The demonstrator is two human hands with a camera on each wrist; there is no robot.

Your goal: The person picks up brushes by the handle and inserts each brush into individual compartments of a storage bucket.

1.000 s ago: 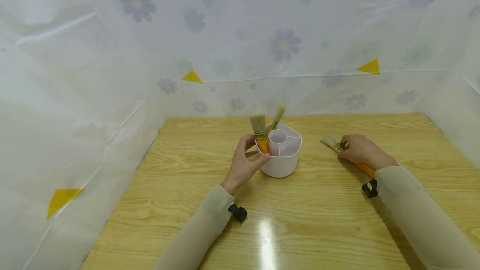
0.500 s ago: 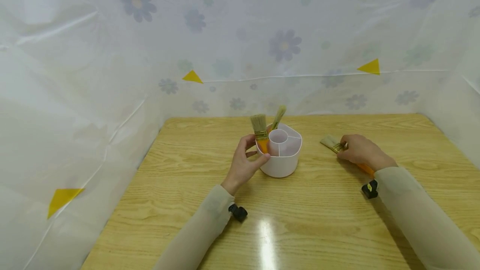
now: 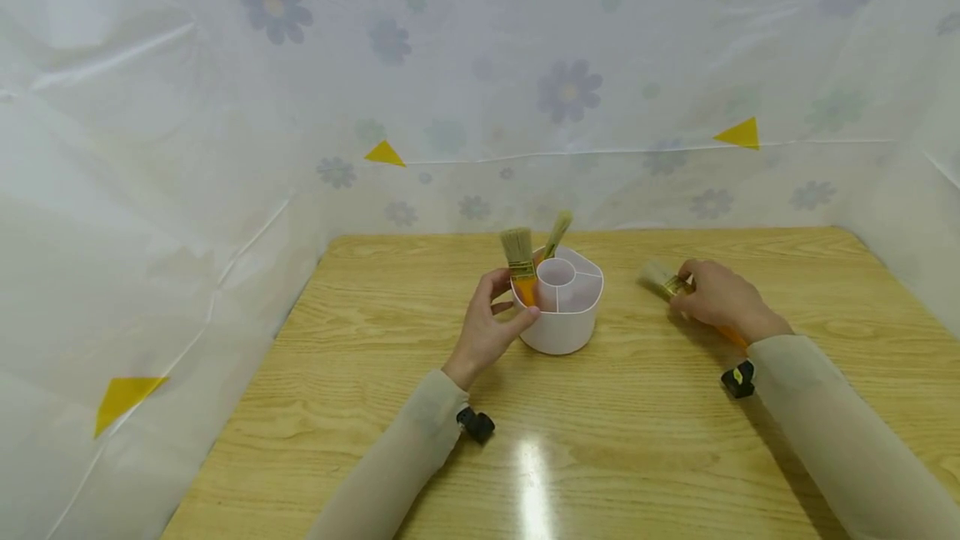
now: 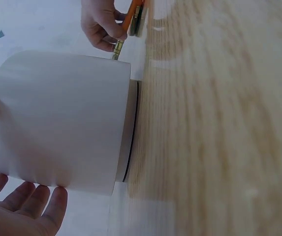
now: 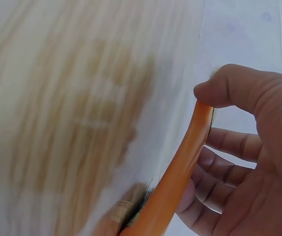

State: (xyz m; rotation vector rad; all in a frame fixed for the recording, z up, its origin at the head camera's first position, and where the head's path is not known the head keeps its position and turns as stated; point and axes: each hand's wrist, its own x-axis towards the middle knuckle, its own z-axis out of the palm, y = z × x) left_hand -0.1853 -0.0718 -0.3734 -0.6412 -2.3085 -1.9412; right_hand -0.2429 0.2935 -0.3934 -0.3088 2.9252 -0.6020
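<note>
My left hand (image 3: 483,327) grips the side of a white round divided organizer (image 3: 558,332), thumb at the near rim and fingers round the far left side. Two paintbrushes stand bristles up in it: a broad paintbrush (image 3: 519,261) with an orange handle by my thumb, and another paintbrush (image 3: 557,233) leaning behind it. Over the table to the right, my right hand (image 3: 723,300) pinches a third paintbrush (image 5: 180,160) near its metal band, between thumb and fingers. Its bristles point away to the left and look blurred; its orange handle runs back under the palm.
Everything is on a glossy wood-grain table (image 3: 615,440). Behind it hangs a pale flowered sheet (image 3: 480,65), and another white sheet (image 3: 150,215) walls the left side. Yellow triangles (image 3: 738,134) mark the sheets.
My right hand has shifted slightly up and the paintbrush in it tilts a little, its bristles now blurred. The left hand and the organizer have stayed in place.
</note>
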